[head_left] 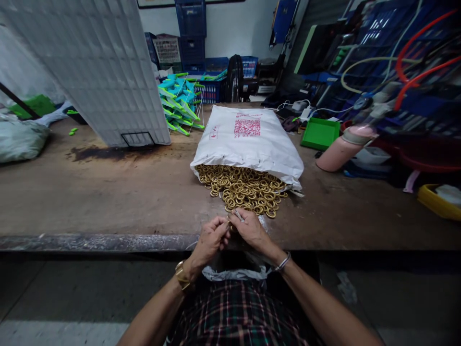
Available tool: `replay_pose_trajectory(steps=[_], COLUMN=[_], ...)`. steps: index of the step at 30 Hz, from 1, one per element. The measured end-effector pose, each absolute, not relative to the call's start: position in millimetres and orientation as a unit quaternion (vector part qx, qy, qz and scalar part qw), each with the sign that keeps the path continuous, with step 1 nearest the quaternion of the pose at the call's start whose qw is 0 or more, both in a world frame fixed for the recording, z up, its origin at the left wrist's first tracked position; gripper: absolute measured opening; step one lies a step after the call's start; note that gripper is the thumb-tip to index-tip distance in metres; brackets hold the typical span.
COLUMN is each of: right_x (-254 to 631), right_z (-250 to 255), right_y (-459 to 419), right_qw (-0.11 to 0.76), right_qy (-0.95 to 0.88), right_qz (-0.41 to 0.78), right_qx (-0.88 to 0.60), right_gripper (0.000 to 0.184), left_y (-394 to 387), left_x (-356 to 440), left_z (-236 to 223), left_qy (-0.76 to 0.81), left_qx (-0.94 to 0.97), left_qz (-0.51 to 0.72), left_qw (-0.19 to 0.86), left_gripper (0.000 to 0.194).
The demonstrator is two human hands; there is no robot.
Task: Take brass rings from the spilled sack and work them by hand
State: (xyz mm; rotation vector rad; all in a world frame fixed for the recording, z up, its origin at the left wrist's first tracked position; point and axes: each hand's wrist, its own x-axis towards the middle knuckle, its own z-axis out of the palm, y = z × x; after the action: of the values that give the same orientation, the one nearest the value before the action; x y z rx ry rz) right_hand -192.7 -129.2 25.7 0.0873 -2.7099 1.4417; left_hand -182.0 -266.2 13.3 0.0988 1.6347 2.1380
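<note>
Over the table's front edge my two hands meet, fingertips close together. My left hand is closed in a pinch on what looks like a brass-coloured ring, mostly hidden by the fingers. My right hand is closed, with a small thin grey tool showing between thumb and fingers; its kind is not clear. Just beyond the hands, a heap of brass-coloured rings spills from the mouth of a white sack with red print. Below the hands, the rim of a plastic bag lies open at my lap.
A tall pale ribbed panel stands on the table at left. Behind are turquoise and green plastic parts and a fan. To the right are a green tray, a pink bottle and a yellow container.
</note>
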Motion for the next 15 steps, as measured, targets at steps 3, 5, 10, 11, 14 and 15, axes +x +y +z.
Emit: replay_pose_trajectory(steps=[3,5,10,11,14,15], right_x=[-192,-190,-179,-176,-170,-169], right_z=[26,25,22,22,22,22], right_y=[-129,-126,-119,-118,-118,-118], right_qw=[0.038,0.051,0.070,0.063,0.043,0.040], right_qy=[-0.883,-0.884,-0.939,-0.947,-0.963,-0.966], right_qz=[0.466,0.463,0.323,0.291,0.223,0.209], right_qx=[0.047,0.041,0.097,0.122,0.148,0.146], right_gripper=[0.027,0.026,0.016,0.013,0.017,0.018], left_y=[-266,-266,-264,-264,-262,-261], left_x=[-179,-178,-176,-175,-174,-173], left_z=[14,15,16,16,16,17], left_qy=[0.546,0.532,0.551,0.557,0.580,0.587], left_qx=[0.029,0.024,0.032,0.036,0.041,0.039], left_qz=[0.801,0.812,0.807,0.804,0.790,0.786], left_qw=[0.243,0.239,0.210,0.206,0.194,0.190], left_gripper=[0.037,0.037,0.035,0.035,0.036,0.037])
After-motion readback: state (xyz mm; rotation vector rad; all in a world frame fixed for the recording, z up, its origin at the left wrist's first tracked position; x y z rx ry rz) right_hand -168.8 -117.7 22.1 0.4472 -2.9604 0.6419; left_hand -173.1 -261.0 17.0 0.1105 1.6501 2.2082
